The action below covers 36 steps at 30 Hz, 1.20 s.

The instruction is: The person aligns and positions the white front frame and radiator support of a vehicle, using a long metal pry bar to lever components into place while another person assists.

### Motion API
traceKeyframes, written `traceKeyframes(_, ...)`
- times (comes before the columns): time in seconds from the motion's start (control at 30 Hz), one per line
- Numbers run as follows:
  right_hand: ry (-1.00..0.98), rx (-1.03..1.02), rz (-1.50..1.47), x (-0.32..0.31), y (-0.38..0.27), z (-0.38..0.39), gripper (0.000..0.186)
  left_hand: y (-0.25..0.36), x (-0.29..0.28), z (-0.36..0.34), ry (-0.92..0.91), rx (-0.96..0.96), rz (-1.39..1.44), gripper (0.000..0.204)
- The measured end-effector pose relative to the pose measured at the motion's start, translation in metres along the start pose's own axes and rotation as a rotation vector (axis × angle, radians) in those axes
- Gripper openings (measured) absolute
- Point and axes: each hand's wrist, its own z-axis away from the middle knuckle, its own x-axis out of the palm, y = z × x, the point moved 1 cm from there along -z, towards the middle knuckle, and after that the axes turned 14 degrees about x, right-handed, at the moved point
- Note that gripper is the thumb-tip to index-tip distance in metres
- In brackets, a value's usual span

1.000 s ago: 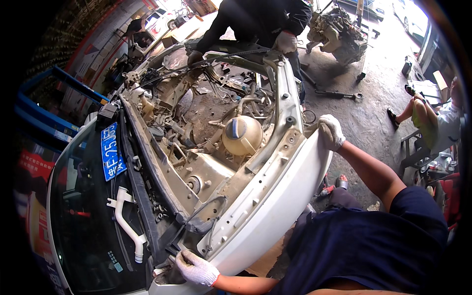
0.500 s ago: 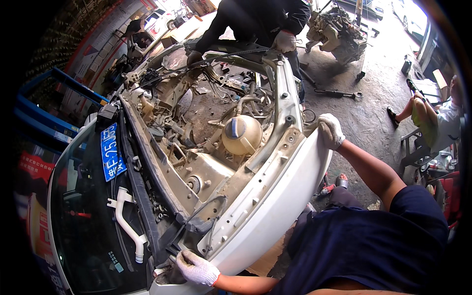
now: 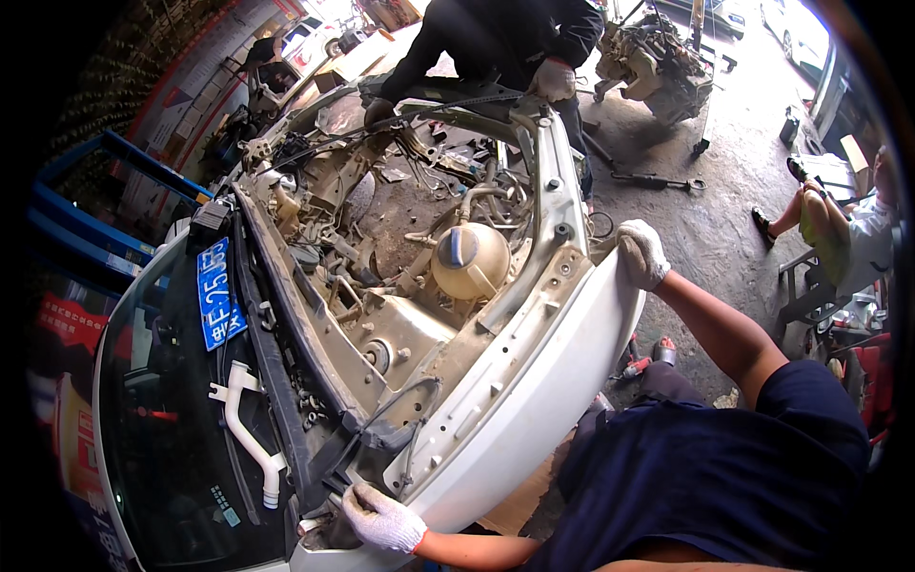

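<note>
My left hand, in a white knit glove, grips the rear end of a white fender beside the windshield corner. My right hand, gloved too, is closed over the fender's front end. The fender lies along the outer side of the body rail. Inside the open engine bay are a round translucent reservoir, hoses and loose wiring. A white plastic pipe and a blue plate rest on the windshield.
A co-worker in dark clothes holds the car's front with gloved hands. An engine stands at upper right, with a metal tool on the floor below it. A seated person is at right. A blue lift stands at left.
</note>
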Motion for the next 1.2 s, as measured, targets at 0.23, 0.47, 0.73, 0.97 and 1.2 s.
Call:
traceKeyframes(0.23,0.114,-0.031,-0.074,-0.004,-0.01,-0.001,0.022,-0.002,0.003,0.002,0.033,0.093,0.02,0.028)
traceKeyframes(0.47,0.115,-0.104,-0.083,-0.007,-0.015,-0.005,0.025,0.023,-0.002,-0.006,0.113,0.041,0.052,0.023)
traceKeyframes(0.73,0.017,-0.026,-0.016,-0.003,-0.003,0.001,0.028,0.037,-0.002,-0.014,0.128,0.014,0.025,0.026)
traceKeyframes(0.97,-0.021,-0.024,-0.01,-0.002,-0.004,0.001,0.027,0.04,-0.005,-0.019,0.138,0.007,-0.002,0.028)
traceKeyframes(1.2,-0.046,-0.025,-0.013,-0.004,-0.003,0.0,0.027,0.04,-0.003,-0.022,0.144,0.01,-0.01,0.03)
